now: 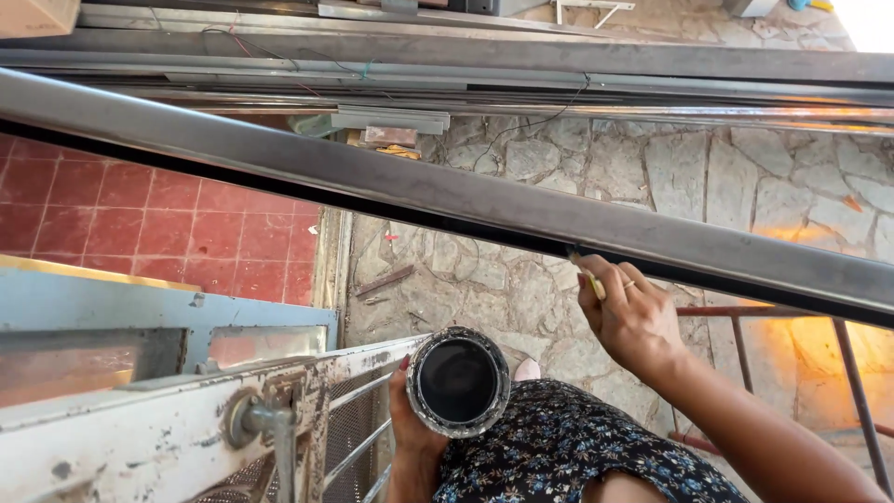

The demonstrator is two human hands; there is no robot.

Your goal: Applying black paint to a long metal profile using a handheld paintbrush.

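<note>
My left hand (407,424) grips a round tin of black paint (458,382) from below, held upright in front of my lap. My right hand (629,317) is raised to the lower edge of a long grey steel bar (447,191) that crosses the view from upper left to lower right. Its fingers pinch a thin brush with a yellowish handle (589,279), and the tip touches the bar's underside, which looks black along its length.
Several more steel bars and tubes (521,65) lie across the top. A white rusty metal gate frame (186,428) stands at lower left, beside red floor tiles (158,219). Stone paving (708,177) lies below. A reddish metal frame (792,317) is at right.
</note>
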